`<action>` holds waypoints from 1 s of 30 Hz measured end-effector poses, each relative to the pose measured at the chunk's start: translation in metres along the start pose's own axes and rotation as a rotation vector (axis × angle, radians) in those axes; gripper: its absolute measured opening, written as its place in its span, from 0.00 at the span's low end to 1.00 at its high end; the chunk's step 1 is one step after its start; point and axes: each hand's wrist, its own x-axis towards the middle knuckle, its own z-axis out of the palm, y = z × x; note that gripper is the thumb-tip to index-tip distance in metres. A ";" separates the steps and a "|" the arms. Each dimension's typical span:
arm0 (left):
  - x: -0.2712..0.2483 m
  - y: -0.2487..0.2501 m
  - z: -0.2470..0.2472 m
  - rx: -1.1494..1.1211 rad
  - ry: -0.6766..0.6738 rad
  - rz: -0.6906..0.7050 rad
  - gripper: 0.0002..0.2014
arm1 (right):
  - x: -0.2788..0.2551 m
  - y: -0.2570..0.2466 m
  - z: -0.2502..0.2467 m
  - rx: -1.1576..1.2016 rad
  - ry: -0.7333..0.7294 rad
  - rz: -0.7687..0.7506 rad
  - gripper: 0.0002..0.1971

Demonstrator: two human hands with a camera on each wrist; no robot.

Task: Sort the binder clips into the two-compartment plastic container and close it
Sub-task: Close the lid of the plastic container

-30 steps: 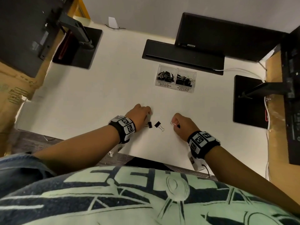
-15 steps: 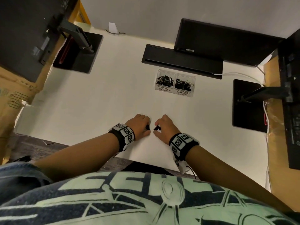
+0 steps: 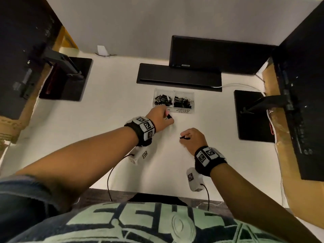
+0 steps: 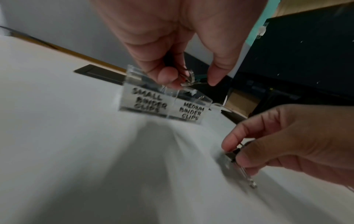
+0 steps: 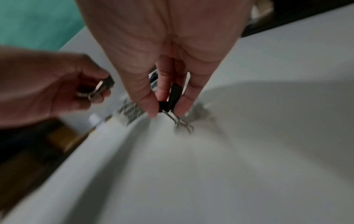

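Observation:
The clear two-compartment container (image 3: 184, 112) sits open on the white desk, small clips in its left half, medium ones in its right; the labels show in the left wrist view on the container (image 4: 164, 104). My left hand (image 3: 164, 115) is just in front of the left compartment and pinches a small black binder clip (image 3: 169, 116), whose wire handles (image 4: 188, 79) show between thumb and finger. My right hand (image 3: 190, 137) hovers lower right and pinches a black binder clip (image 3: 185, 137), the clip (image 5: 169, 103) held with handles pointing down.
A black keyboard tray (image 3: 178, 77) and monitor (image 3: 219, 55) stand right behind the container. Black stand bases lie at left (image 3: 68, 79) and right (image 3: 252, 116). The desk's front edge (image 3: 157, 192) is near my body.
Both hands picked the two clips off the desk near its front edge. The left hand has carried its clip forward to the container; the right has lifted and moved forward a little.

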 end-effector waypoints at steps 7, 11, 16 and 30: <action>0.062 0.059 0.003 -0.001 0.075 0.093 0.09 | 0.042 -0.033 -0.065 0.248 0.200 -0.007 0.10; 0.084 0.064 0.009 0.009 0.105 0.065 0.09 | 0.067 -0.051 -0.084 0.135 0.293 -0.093 0.09; 0.087 0.052 0.014 0.103 0.017 0.141 0.14 | 0.086 -0.060 -0.083 -0.027 0.282 -0.152 0.10; 0.094 -0.002 -0.040 -0.026 0.347 -0.106 0.12 | 0.109 -0.068 -0.051 -0.372 -0.084 -0.233 0.21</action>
